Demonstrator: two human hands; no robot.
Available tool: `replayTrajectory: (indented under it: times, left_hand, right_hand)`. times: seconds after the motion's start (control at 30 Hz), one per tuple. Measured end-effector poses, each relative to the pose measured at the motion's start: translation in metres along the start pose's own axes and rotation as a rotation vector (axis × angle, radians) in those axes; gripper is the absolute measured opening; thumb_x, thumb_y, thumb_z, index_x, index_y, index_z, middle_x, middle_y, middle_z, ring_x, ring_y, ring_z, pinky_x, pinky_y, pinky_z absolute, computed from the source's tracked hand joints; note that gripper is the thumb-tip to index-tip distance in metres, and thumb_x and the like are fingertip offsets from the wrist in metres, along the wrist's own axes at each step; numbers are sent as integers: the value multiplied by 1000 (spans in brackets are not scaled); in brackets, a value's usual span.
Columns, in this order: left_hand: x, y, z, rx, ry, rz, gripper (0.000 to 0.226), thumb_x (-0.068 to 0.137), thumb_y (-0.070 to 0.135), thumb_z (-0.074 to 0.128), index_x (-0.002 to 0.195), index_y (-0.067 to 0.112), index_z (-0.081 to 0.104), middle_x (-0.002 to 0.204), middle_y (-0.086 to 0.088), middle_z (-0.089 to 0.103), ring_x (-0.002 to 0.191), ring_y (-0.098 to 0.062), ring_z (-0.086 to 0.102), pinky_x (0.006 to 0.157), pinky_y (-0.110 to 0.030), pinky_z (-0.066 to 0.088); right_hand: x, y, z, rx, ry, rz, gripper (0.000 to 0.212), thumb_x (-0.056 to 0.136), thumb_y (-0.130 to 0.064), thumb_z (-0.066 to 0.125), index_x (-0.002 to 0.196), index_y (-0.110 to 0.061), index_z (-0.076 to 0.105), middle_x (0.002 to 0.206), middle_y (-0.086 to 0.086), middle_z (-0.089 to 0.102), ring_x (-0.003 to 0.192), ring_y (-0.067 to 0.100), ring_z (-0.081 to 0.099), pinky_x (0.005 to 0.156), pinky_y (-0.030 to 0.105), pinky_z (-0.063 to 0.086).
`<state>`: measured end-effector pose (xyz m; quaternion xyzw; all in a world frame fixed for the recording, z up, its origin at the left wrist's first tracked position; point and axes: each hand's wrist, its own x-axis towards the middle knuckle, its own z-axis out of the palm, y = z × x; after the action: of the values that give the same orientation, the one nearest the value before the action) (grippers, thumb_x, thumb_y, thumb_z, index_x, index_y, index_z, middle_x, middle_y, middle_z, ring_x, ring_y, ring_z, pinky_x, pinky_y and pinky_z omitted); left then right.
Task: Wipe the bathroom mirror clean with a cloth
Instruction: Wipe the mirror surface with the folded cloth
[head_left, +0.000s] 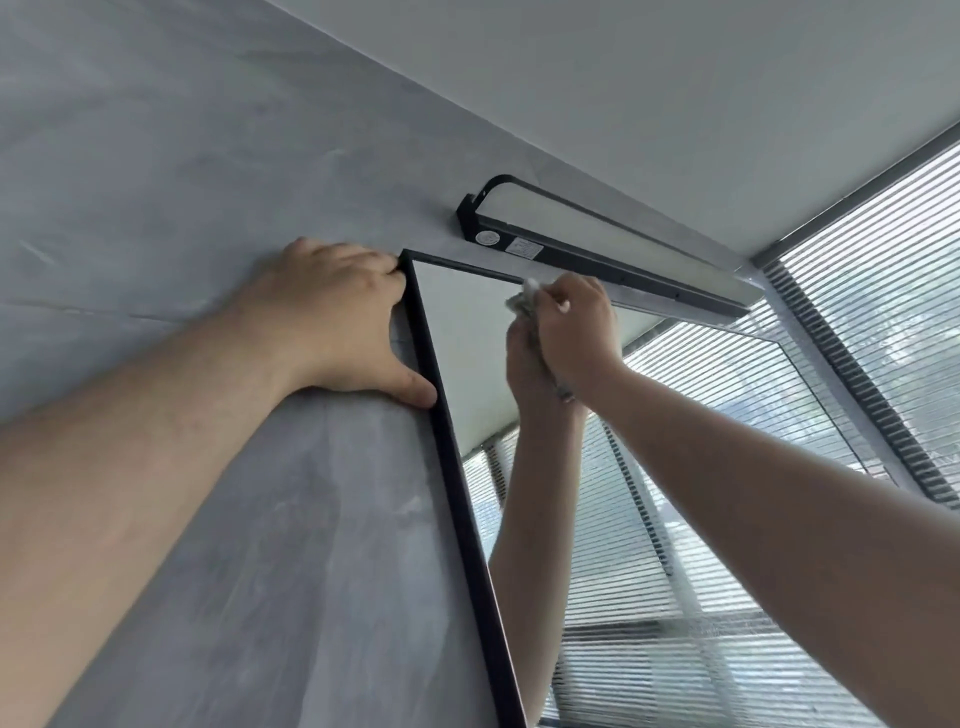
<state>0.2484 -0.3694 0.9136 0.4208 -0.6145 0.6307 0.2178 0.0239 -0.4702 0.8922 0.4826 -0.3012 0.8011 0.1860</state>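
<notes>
1. Closest in, two bare forearms reach up and away from the camera, the left one from the lower left and the right one from the lower right.
2. The left hand (332, 317) lies spread and relaxed on the wall, gripping nothing. Its fingertips are up at the top left corner of the frame and its thumb sits right against the frame's left edge.
3. The right hand (576, 332) is clenched around a pale grey crumpled cloth (523, 300). A tuft pokes out above the knuckles and another scrap shows below the wrist.
4. That cloth is pressed to the glass near the top edge, a little right of the top left corner.
5. The glass belongs to a rectangular wall mirror (462, 332) with a thin black frame (457, 483), seen steeply from below. Its long left edge runs down towards the bottom of the view.
6. In the glass, the reflected hand and arm meet the real fist at the cloth, with pale ceiling and slatted blinds reflected around them.
7. Behind it all is a mottled grey plaster-look wall (156, 171).
8. Just above the mirror's top edge hangs a long black bar lamp with a white diffuser (597, 241), mounted on the wall.
9. Further up is the plain white ceiling (675, 78).
10. Far right, a dark-framed window with white horizontal blinds (883, 270) lets daylight in.
</notes>
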Motion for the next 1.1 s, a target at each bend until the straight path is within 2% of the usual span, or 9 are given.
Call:
replayTrajectory:
  times: [0.07,0.23,0.37,0.47,0.6,0.73,0.8,1.0,1.1]
  left_hand:
    - [1,-1,0,3,17,1,128,34,98,25,137,26,50,146,10,45,135,-16,40,107,-37,31]
    - [2,-2,4,-4,44,12,120,35,99,28,126,27,55,133,11,52,127,-16,46,101,-36,34]
    - [3,-3,4,-4,49,12,119,35,100,29,125,26,56,127,11,53,124,-17,47,97,-37,35]
    - [3,-3,4,-13,42,7,121,34,100,28,125,26,56,127,11,53,123,-17,47,97,-37,35]
    - [1,-3,4,-30,37,1,125,34,100,29,131,25,54,138,9,49,129,-17,44,102,-37,33]
    - [-2,-2,3,-33,17,-5,131,34,99,25,139,24,49,148,7,43,136,-16,38,108,-36,29]
    - [-3,-2,2,-32,12,-12,134,33,98,22,142,24,46,152,7,40,138,-15,36,110,-36,27]
    - [-1,-3,6,-12,26,-1,131,35,98,22,143,29,44,155,11,35,140,-13,34,110,-34,27]
    - [-1,-3,6,-21,33,-2,132,35,98,21,145,29,42,156,13,33,141,-13,33,111,-34,28]
  right_hand:
    - [11,19,-7,-31,27,58,19,99,-33,56,91,-18,65,104,-1,56,86,11,51,64,22,34]
    - [18,66,-29,-90,108,227,21,98,-36,54,88,-20,62,107,3,59,91,21,55,76,28,34]
    - [11,78,-36,-91,125,291,21,98,-33,54,96,-16,65,109,4,58,90,20,53,77,28,35]
    - [4,62,-29,-41,114,253,20,98,-32,55,100,-17,67,109,1,58,92,18,55,78,28,36]
    - [-8,19,-14,1,10,74,17,98,-33,58,101,-20,68,107,-4,54,94,12,52,74,23,37]
    - [-17,-24,8,63,-89,-122,7,95,-26,63,89,-24,64,103,-7,55,88,2,52,72,11,36]
    - [-18,-34,14,75,-94,-186,10,94,-24,64,86,-29,61,102,-9,55,85,0,51,69,6,33]
    - [9,-11,10,60,-53,-173,8,94,-28,64,87,-25,66,98,-11,56,90,6,54,69,5,32]
    - [25,16,0,27,-19,-104,11,96,-31,63,85,-26,63,98,-9,56,92,10,55,70,18,36]
